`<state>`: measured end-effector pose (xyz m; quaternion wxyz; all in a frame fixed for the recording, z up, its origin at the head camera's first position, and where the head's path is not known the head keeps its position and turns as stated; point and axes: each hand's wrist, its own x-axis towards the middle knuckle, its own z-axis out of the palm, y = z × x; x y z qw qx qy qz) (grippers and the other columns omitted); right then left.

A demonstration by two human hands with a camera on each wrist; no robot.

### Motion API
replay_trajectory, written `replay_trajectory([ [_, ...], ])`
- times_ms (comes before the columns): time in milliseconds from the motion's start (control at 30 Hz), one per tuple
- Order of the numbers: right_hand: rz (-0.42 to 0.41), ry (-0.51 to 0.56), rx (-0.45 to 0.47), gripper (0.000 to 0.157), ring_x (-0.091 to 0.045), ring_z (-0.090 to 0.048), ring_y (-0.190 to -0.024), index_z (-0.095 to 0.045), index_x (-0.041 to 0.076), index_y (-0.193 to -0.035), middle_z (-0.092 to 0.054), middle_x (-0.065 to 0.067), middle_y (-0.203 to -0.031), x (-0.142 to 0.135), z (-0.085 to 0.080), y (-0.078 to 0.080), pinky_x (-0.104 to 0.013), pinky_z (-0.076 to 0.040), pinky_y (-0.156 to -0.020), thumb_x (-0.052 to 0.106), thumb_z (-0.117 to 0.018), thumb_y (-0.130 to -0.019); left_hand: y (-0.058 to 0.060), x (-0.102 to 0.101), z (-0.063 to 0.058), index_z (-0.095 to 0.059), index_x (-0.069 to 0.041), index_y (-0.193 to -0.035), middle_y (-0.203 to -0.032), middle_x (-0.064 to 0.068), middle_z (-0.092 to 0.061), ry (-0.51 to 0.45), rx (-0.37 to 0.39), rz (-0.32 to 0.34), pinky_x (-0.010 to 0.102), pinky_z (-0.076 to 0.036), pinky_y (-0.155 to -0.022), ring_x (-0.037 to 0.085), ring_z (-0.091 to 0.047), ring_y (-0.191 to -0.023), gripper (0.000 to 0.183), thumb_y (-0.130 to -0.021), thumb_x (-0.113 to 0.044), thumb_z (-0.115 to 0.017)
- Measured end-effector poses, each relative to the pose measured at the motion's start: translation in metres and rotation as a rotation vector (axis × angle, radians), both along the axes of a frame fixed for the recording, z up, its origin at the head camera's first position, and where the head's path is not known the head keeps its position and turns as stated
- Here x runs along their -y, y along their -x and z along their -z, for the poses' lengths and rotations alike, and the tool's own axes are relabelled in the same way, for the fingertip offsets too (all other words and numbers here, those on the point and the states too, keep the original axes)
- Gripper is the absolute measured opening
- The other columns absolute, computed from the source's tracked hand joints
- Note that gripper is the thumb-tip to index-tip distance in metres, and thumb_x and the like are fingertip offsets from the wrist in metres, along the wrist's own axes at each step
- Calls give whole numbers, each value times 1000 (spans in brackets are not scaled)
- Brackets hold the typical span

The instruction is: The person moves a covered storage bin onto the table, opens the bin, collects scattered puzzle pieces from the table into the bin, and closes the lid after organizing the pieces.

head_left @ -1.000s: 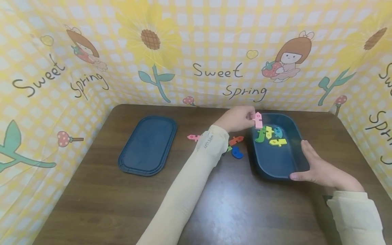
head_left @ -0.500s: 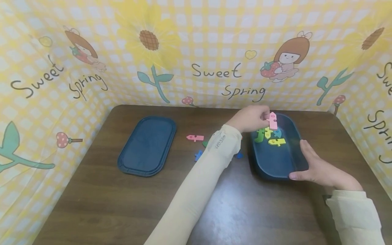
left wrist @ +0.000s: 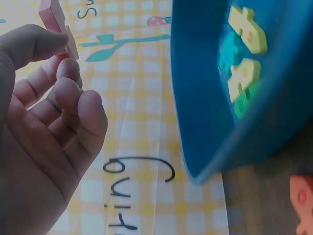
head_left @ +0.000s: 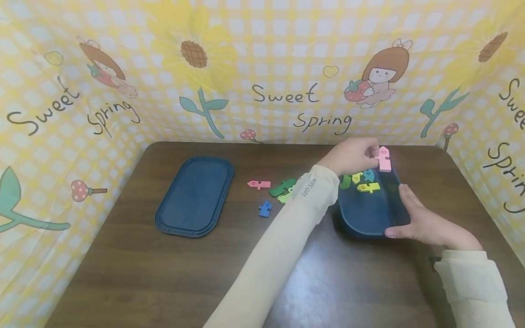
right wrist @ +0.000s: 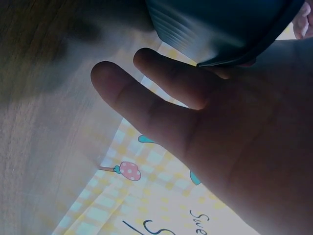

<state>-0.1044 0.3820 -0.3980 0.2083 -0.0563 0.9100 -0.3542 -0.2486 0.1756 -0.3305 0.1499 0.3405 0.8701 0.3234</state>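
Observation:
My left hand (head_left: 354, 154) pinches a pink arrow-shaped puzzle piece (head_left: 384, 159) between thumb and forefinger, above the far right part of a dark blue box (head_left: 361, 216). The left wrist view shows this piece (left wrist: 53, 17) at the fingertips, the other fingers loosely bent. Inside the box lie a yellow piece (head_left: 368, 187), another yellow one, a teal piece (head_left: 368, 175) and a green piece (head_left: 346, 181). My right hand (head_left: 426, 225) rests against the box's near right corner, thumb at the front rim. Two of its fingers (right wrist: 146, 105) extend straight in the right wrist view.
A flat dark blue lid (head_left: 194, 196) lies left on the brown table. Between lid and box are a pink piece (head_left: 259, 184), a blue piece (head_left: 265, 208) and green pieces (head_left: 282, 187), partly behind the left sleeve. An orange-red piece (left wrist: 301, 198) shows beside the box.
My left hand has carried the pink piece rightward, from the box's left rim across to its far right side. The right hand stays at the box.

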Motion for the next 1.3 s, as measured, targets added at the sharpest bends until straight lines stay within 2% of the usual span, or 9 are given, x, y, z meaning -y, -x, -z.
replay_trajectory([
  [133,-10,12,-15,131,-56,16,-143,21,-3,-153,26,-31,-158,-1,-1,0,-78,-10,-103,35,-83,-83,0,-12,1,-60,-23,-107,-98,-11,-62,-45,-3,10,21,-46,-75,6,-58,-88,14,-95,-25,-68],
  [367,-38,27,-43,129,-52,20,-144,23,-5,-151,25,-33,-157,-4,1,-1,-75,-5,-106,29,-82,-85,-3,-25,16,-59,-22,-106,-99,-10,-61,-55,29,21,21,-47,-71,7,-57,-85,12,-96,-24,-67],
  [500,-43,16,-53,128,-53,19,-144,22,-7,-151,24,-34,-157,-5,2,0,-75,-5,-107,28,-82,-85,-4,-29,22,-59,-25,-104,-96,-11,-61,-22,57,-22,22,-48,-69,7,-58,-82,11,-96,-26,-67],
  [633,-33,8,-49,129,-52,18,-144,21,-6,-152,23,-34,-157,-4,1,0,-74,-6,-107,29,-83,-84,-3,-35,26,-58,-26,-102,-94,-12,-61,14,41,-62,23,-47,-69,6,-58,-81,12,-96,-28,-68],
  [867,-33,23,-40,130,-52,18,-144,22,-5,-152,24,-32,-158,-3,0,-1,-75,-6,-107,31,-83,-84,-6,-41,35,-59,-25,-103,-94,-13,-62,52,22,-81,23,-46,-73,6,-58,-83,12,-95,-30,-68],
  [1033,-29,24,-37,131,-50,19,-145,23,-3,-152,25,-31,-158,-4,1,-2,-74,-5,-108,33,-83,-84,-8,-44,39,-61,-26,-99,-87,-13,-61,131,-62,-172,26,-45,-71,7,-57,-79,10,-95,-33,-69],
  [1133,-30,25,-40,132,-50,20,-145,23,-2,-153,25,-31,-158,-5,1,-1,-74,-5,-108,34,-83,-83,-10,-45,40,-65,-26,-97,-83,-13,-61,190,-83,-215,28,-44,-70,7,-57,-76,7,-95,-32,-69],
  [1300,-28,30,-42,132,-50,19,-145,22,-2,-153,24,-31,-159,-6,2,0,-74,-5,-108,33,-84,-83,-12,-47,40,-70,-26,-96,-82,-12,-64,260,-61,-208,28,-46,-69,7,-58,-74,2,-94,-28,-69],
])
